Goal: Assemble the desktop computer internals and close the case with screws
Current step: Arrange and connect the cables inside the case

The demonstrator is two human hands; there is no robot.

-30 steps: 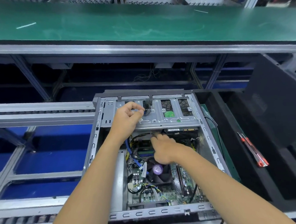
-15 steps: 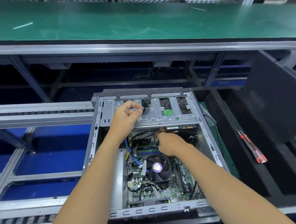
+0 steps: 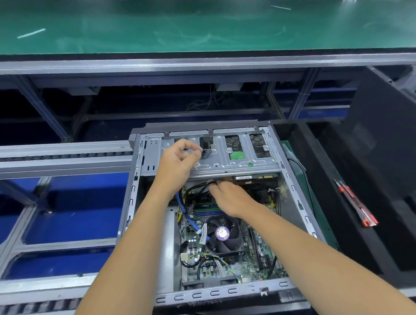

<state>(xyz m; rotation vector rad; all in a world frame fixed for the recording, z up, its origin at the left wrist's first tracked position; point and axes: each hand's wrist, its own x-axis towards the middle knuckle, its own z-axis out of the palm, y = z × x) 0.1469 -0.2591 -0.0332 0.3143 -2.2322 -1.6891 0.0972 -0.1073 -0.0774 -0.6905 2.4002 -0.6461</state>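
Both hands' fingers pinch cabling, left hand (image 3: 178, 164) on a connector (image 3: 206, 154), right hand (image 3: 231, 197) on a black cable (image 3: 201, 188); case (image 3: 299, 200) open, unscrewed.

One head cam only — looks fwd and down from above the open computer case (image 3: 299, 195), close over it, both forearms reaching in from bottom; green bench (image 3: 194, 26) beyond.

We see the open computer case (image 3: 140, 185) below us: drive cage (image 3: 236, 165) at its far end, fan (image 3: 225, 234) nearer us, screwdriver (image 3: 356, 204) to its right.
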